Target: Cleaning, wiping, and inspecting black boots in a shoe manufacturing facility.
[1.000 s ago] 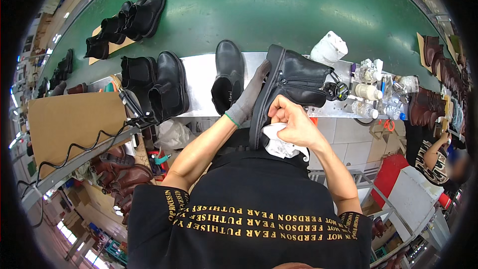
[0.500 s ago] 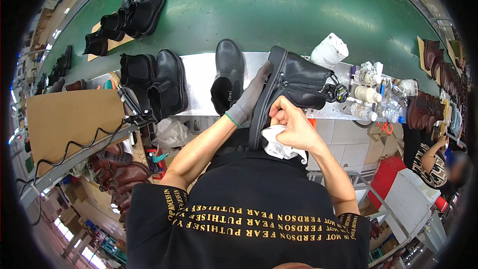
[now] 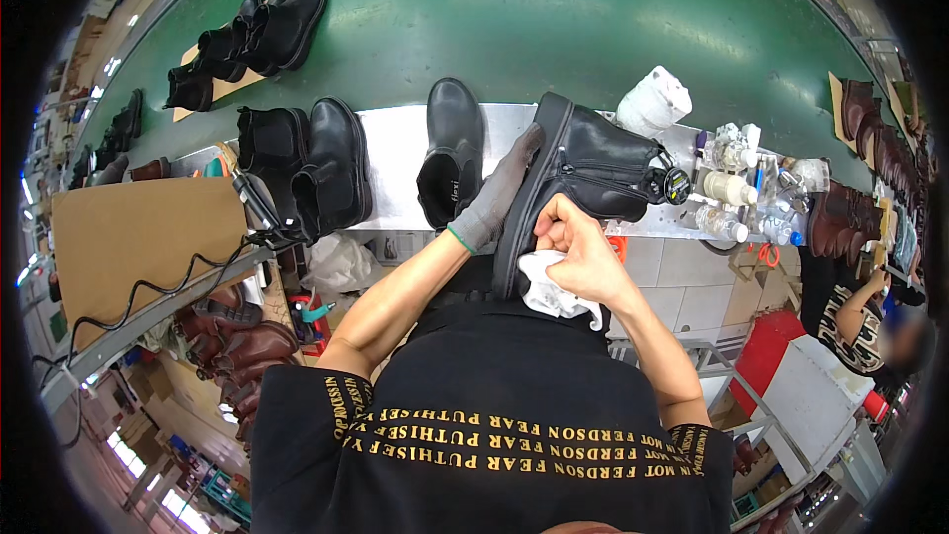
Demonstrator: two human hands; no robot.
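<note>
My left hand (image 3: 502,190), in a grey glove with a green cuff edge, grips a black ankle boot (image 3: 598,163) by its thick sole. The boot is tipped on its side, its zip facing up and a round tag hanging at its shaft. My right hand (image 3: 576,255) is bare and closed on a white cloth (image 3: 554,287), which it presses against the boot near the toe. Left of it a second black boot (image 3: 455,143) stands on the metal strip with its opening toward me. Another pair of black boots (image 3: 334,163) stands farther left.
Clear bottles (image 3: 722,222) and a white cloth bundle (image 3: 654,101) stand right of the boot. A green table (image 3: 554,20) stretches behind, with more black boots (image 3: 287,25) at far left. Brown boots (image 3: 845,222) line the right side. A cardboard sheet (image 3: 148,247) lies at left; a co-worker (image 3: 860,321) is at right.
The boot and both hands have shifted only very slightly. The cloth under my right hand has changed its folds a little; both grips stay the same.
</note>
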